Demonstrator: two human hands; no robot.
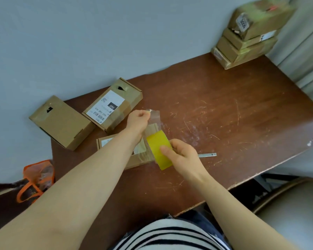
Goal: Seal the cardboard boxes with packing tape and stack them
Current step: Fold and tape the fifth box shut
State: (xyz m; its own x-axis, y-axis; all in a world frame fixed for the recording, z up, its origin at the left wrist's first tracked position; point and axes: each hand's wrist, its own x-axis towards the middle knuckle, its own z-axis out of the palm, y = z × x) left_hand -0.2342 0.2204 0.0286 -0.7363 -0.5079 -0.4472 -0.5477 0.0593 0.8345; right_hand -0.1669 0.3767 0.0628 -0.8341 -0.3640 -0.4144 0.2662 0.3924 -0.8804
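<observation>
Shirt [170, 235], left hand [137, 121], right hand [182, 156] holding tape [158, 148]

Matt cardboard boxes [61, 123], glossy yellow tape roll [158, 147]
The wooden tabletop [233, 109] is showing scratched varnish; the clear tape strip [154, 117] is glinting.

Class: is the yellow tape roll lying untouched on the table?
No, the right hand grips the tape roll while the left hand pinches its pulled-out clear strip.

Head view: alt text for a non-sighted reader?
Right hand grips a yellow tape roll while left hand pinches its pulled-out clear strip above a cardboard box on a brown table. Two more boxes lie left; a stack stands far right.
</observation>
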